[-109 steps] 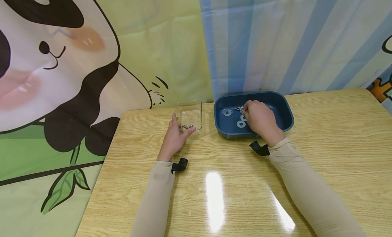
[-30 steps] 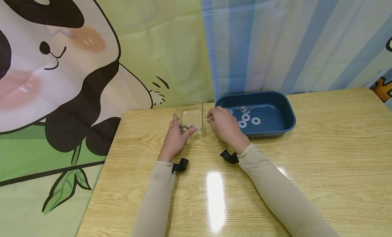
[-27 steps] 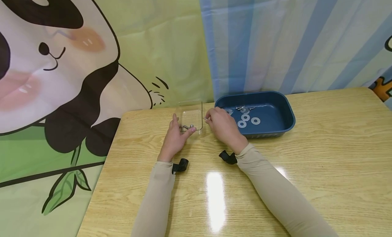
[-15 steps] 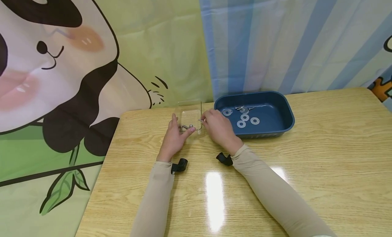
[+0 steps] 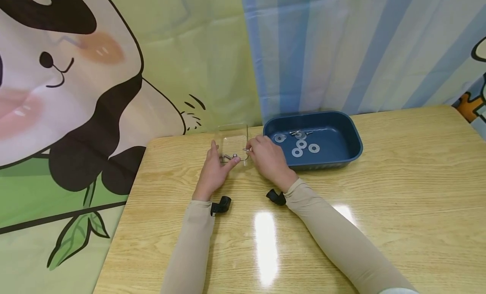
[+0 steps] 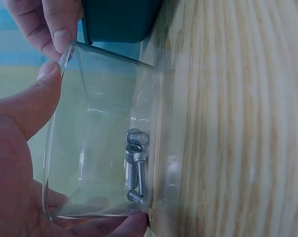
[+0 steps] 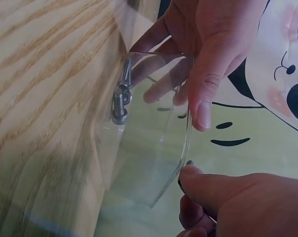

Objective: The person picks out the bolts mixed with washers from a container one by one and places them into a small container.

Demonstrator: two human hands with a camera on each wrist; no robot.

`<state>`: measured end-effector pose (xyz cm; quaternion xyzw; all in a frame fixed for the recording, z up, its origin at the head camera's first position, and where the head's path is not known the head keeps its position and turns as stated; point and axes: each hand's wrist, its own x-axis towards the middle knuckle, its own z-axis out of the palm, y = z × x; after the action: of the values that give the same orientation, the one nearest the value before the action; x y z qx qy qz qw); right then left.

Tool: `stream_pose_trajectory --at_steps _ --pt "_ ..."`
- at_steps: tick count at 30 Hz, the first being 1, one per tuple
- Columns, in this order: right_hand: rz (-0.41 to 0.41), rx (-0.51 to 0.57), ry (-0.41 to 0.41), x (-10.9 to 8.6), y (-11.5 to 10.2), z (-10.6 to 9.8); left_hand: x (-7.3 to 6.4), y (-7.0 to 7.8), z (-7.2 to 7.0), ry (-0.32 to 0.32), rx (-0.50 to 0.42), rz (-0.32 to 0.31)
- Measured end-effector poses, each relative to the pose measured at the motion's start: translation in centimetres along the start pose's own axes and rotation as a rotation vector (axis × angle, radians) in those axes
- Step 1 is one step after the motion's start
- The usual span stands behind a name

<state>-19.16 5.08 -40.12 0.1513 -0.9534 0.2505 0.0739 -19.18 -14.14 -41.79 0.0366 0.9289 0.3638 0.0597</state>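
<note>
A clear plastic box [image 5: 234, 142] stands near the table's back edge. My left hand [image 5: 212, 171] holds it, thumb over the near rim and fingers along the far-left side. Several silver bolts [image 6: 134, 170] lie together on its bottom in the left wrist view. Over the box's right rim, my right hand [image 5: 267, 157] pinches a small bolt [image 5: 246, 149] between thumb and fingertips. Only the tip of that bolt [image 7: 190, 163] shows in the right wrist view. To the right stands a dark blue bin [image 5: 341, 162], holding flat washers [image 5: 313, 148] and a few bolts [image 5: 295, 133].
A wooden table [image 5: 243, 252] bears both containers. Behind it hangs a printed curtain [image 5: 212, 66] with a panda and blue stripes, close to the backs of the box and bin. Black camera mounts [image 5: 221, 205] sit at both wrists.
From the blue bin, my right hand has moved left with a bolt to the clear box's right rim, uncovering the washers. My left hand keeps its place on the box.
</note>
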Motion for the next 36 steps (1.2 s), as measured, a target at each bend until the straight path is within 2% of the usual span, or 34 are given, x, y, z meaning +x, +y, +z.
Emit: stream_pose_trajectory --at_steps 21,36 --pt "-0.034 0.01 0.009 -0.3 0.2 0.2 0.1 -0.2 0.1 0.008 0.004 -0.002" --pt "-0.037 0.11 0.039 -0.7 0.4 -1.6 0.1 -0.2 0.1 -0.001 0.002 0.004"
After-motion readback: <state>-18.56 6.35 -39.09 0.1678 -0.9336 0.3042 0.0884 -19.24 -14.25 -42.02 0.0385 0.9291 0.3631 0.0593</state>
